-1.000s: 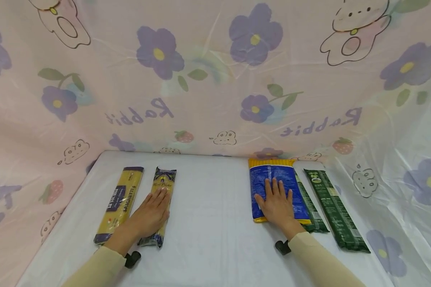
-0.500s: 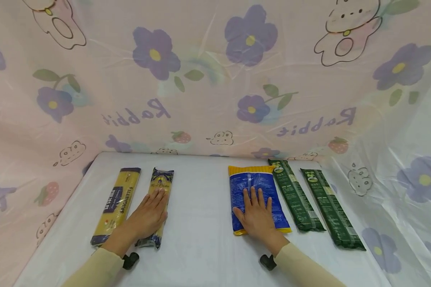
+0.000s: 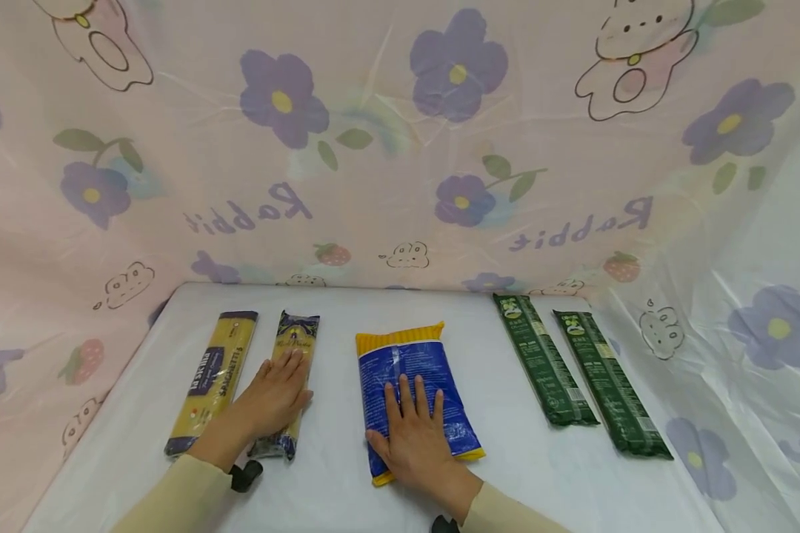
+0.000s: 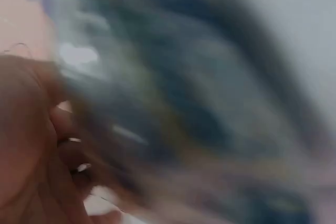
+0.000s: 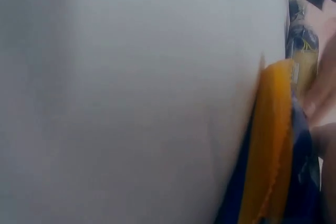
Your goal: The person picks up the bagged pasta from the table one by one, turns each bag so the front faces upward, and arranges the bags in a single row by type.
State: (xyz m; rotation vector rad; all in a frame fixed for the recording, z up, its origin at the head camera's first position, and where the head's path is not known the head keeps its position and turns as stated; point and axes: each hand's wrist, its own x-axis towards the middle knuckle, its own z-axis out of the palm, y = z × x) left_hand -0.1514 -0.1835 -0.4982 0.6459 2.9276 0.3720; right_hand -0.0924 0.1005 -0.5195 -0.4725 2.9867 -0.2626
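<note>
My right hand (image 3: 416, 444) lies with outstretched fingers on a blue plastic food bag (image 3: 407, 363) with yellow ends, which sits slightly turned near the middle of the table. On a slim pasta packet (image 3: 298, 332) with a dark top rests my left hand (image 3: 273, 392), its fingers extended along the wrapper and covering the middle. In the left wrist view, a blurred shiny wrapper (image 4: 157, 77) fills much of the picture beside the hand (image 4: 23, 135). The right wrist view catches the bag's yellow end (image 5: 273, 129); the contents do not show.
A yellow spaghetti packet (image 3: 216, 370) lies left of the left hand. Two long green packets (image 3: 543, 363) lie side by side at the right. Behind the white table (image 3: 347, 303) hangs a flowered curtain (image 3: 373, 170).
The blue bag has slid left and toward me under my right hand, away from the green packets, uncovering the nearer one. My left hand stays on the slim packet.
</note>
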